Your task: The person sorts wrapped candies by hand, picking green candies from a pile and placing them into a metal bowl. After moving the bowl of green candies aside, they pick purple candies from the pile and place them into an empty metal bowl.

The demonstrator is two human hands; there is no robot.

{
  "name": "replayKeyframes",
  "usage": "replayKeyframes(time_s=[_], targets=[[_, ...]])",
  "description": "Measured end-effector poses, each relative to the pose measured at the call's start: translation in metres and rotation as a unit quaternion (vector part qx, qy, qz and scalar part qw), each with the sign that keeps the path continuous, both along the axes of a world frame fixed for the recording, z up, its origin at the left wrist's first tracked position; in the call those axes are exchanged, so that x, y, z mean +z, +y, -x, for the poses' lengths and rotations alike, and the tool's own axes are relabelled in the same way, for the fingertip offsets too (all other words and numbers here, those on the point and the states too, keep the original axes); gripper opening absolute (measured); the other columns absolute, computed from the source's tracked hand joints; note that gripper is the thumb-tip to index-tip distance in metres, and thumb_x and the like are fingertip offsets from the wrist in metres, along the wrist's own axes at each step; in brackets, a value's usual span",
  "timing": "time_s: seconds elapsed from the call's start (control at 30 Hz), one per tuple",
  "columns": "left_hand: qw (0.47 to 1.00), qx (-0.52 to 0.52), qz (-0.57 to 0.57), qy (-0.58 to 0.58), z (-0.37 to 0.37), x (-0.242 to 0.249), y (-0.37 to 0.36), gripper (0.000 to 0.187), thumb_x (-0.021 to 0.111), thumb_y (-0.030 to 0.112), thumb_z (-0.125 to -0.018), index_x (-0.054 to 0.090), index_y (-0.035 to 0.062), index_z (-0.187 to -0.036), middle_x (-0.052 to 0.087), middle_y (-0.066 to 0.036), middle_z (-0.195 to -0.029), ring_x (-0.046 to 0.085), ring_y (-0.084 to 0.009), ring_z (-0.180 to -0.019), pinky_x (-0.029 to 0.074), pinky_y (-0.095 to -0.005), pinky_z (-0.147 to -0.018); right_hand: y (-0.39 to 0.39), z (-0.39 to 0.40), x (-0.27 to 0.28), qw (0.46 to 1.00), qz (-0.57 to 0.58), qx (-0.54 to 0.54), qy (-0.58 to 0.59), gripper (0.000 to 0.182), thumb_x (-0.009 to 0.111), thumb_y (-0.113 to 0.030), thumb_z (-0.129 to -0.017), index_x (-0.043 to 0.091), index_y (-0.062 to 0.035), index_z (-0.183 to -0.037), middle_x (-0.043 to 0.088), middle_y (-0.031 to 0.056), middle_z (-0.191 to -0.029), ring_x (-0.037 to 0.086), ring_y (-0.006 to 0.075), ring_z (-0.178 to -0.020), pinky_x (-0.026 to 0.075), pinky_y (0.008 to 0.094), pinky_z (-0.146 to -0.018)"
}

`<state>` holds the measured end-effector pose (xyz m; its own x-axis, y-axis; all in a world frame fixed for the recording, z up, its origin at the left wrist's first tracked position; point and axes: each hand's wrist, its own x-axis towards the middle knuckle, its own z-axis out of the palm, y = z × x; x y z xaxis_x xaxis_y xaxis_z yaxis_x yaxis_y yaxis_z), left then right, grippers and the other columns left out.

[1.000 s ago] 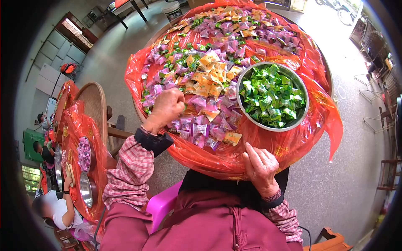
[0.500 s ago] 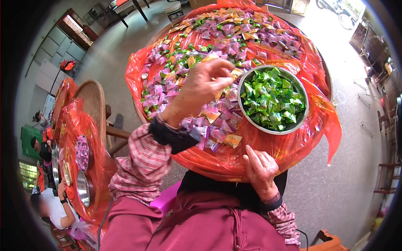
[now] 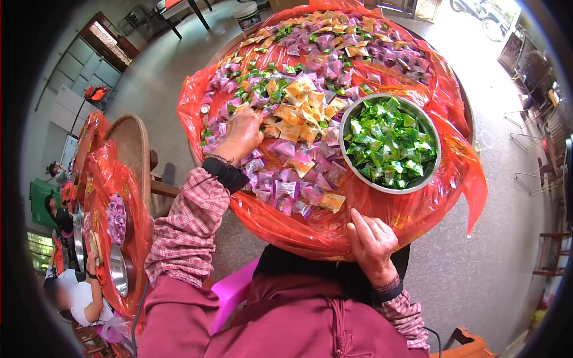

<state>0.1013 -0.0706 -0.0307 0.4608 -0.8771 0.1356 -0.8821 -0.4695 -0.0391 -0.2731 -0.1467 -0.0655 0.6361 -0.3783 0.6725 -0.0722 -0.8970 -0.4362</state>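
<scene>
A round table wears a red plastic sheet [image 3: 406, 215] under many small wrapped packets in purple, green and orange. My left hand [image 3: 242, 132] is among the purple packets [image 3: 286, 190] at the left, its fingers bent down beside the pile of orange packets [image 3: 301, 113]; whatever its fingertips hold is hidden. At the near edge my right hand [image 3: 372, 244] rests on the red sheet, fingers loosely extended and holding nothing. A metal bowl [image 3: 439, 156] full of green packets [image 3: 391, 143] stands on the sheet, above and right of my right hand.
To the left, a second table with red plastic [image 3: 140, 238] bears a bowl of purple packets [image 3: 117, 219] and an empty metal bowl [image 3: 119, 271]. A person in white [image 3: 80, 295] sits beside it, with others behind. A pink stool [image 3: 230, 292] is below the near edge.
My left hand has moved left and down, from above the middle of the table to the packets at the left, uncovering the orange pile. My right hand has stayed in place.
</scene>
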Motion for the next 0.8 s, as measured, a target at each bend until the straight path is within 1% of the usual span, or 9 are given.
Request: replayKeyframes(time_s=[0.13, 0.23, 0.3, 0.33, 0.4, 0.43, 0.5, 0.63, 0.8], targets=[[1.0, 0.006, -0.009, 0.011, -0.001, 0.001, 0.006, 0.017, 0.067, 0.012, -0.075, 0.075, 0.0041, -0.087, 0.066, -0.02, -0.098, 0.065, -0.0367, -0.103, 0.054, -0.0479, -0.088, 0.0, 0.0, 0.0, 1.0, -0.001, -0.001, 0.003, 0.033, 0.079, -0.003, -0.083, 0.07, 0.0051, -0.113, 0.071, 0.0119, -0.09, 0.068, 0.0242, -0.071, 0.055, 0.034, -0.063], [0.997, -0.011, 0.07, 0.043, 0.003, 0.011, 0.014, 0.016, 0.065, 0.012, -0.076, 0.075, 0.0029, -0.085, 0.069, -0.02, -0.093, 0.069, -0.0371, -0.093, 0.056, -0.0465, -0.082, -0.001, 0.0, 0.0, 1.0, 0.0, 0.001, 0.001, 0.033, 0.078, -0.004, -0.083, 0.07, 0.005, -0.113, 0.071, 0.0118, -0.09, 0.068, 0.0239, -0.071, 0.054, 0.0338, -0.063], [0.984, 0.001, 0.085, 0.158, 0.004, 0.024, 0.013, 0.019, 0.067, 0.014, -0.08, 0.072, 0.0006, -0.093, 0.07, -0.016, -0.087, 0.069, -0.0268, -0.074, 0.056, -0.0394, -0.072, -0.001, 0.0, 0.0, 1.0, 0.0, 0.001, 0.0, 0.033, 0.079, -0.004, -0.083, 0.07, 0.0049, -0.113, 0.071, 0.0117, -0.089, 0.068, 0.0238, -0.071, 0.054, 0.0337, -0.062], [0.984, 0.001, 0.085, 0.158, 0.007, 0.03, 0.011, 0.019, 0.067, 0.014, -0.08, 0.072, 0.0006, -0.093, 0.07, -0.016, -0.087, 0.069, -0.0268, -0.074, 0.056, -0.0394, -0.072, -0.001, 0.0, 0.0, 1.0, 0.0, 0.001, 0.0, 0.033, 0.079, -0.004, -0.083, 0.07, 0.0049, -0.113, 0.071, 0.0115, -0.089, 0.068, 0.0238, -0.071, 0.054, 0.0337, -0.062], [0.954, -0.038, 0.14, 0.264, 0.022, 0.045, -0.001, 0.016, 0.065, 0.013, -0.087, 0.069, -0.0008, -0.094, 0.068, -0.007, -0.08, 0.064, -0.0132, -0.068, 0.055, -0.0321, -0.064, -0.001, -0.001, 0.0, 1.0, 0.001, 0.002, -0.004, 0.033, 0.079, -0.004, -0.083, 0.07, 0.0049, -0.113, 0.071, 0.0114, -0.089, 0.068, 0.0238, -0.071, 0.054, 0.0337, -0.062], [0.953, -0.039, 0.141, 0.265, 0.032, 0.05, -0.01, 0.016, 0.065, 0.013, -0.087, 0.069, -0.0008, -0.094, 0.068, -0.007, -0.08, 0.064, -0.0132, -0.068, 0.055, -0.0321, -0.064, -0.001, 0.0, 0.0, 1.0, 0.002, 0.001, -0.006, 0.033, 0.079, -0.004, -0.082, 0.07, 0.0048, -0.113, 0.071, 0.0113, -0.089, 0.067, 0.0238, -0.071, 0.054, 0.0338, -0.062], [0.883, -0.05, 0.16, 0.438, 0.058, 0.056, -0.031, 0.014, 0.062, 0.012, -0.093, 0.066, -0.0011, -0.098, 0.065, 0.0, -0.078, 0.061, -0.0066, -0.07, 0.055, -0.027, -0.062, 0.0, 0.0, -0.001, 1.0, 0.003, -0.002, -0.004, 0.034, 0.079, -0.004, -0.082, 0.07, 0.0049, -0.113, 0.071, 0.0112, -0.089, 0.067, 0.0238, -0.07, 0.054, 0.0338, -0.062], [0.832, -0.119, 0.173, 0.513, 0.108, 0.055, -0.077, 0.011, 0.06, 0.008, -0.095, 0.066, 0.0002, -0.099, 0.063, 0.001, -0.076, 0.061, -0.0064, -0.07, 0.054, -0.0257, -0.06, 0.0, 0.0, 0.0, 1.0, 0.003, -0.004, 0.0, 0.035, 0.08, -0.004, -0.082, 0.069, 0.0051, -0.114, 0.071, 0.0113, -0.089, 0.067, 0.0241, -0.071, 0.054, 0.034, -0.063], [0.844, -0.198, 0.227, 0.444, 0.148, 0.036, -0.118, 0.014, 0.06, 0.008, -0.093, 0.068, -0.0015, -0.099, 0.063, -0.001, -0.075, 0.057, -0.0075, -0.067, 0.047, -0.0281, -0.06, 0.0, 0.001, -0.002, 1.0, 0.002, -0.003, -0.003, 0.035, 0.08, -0.005, -0.082, 0.069, 0.0051, -0.114, 0.07, 0.0115, -0.089, 0.067, 0.0244, -0.071, 0.054, 0.0342, -0.063]])
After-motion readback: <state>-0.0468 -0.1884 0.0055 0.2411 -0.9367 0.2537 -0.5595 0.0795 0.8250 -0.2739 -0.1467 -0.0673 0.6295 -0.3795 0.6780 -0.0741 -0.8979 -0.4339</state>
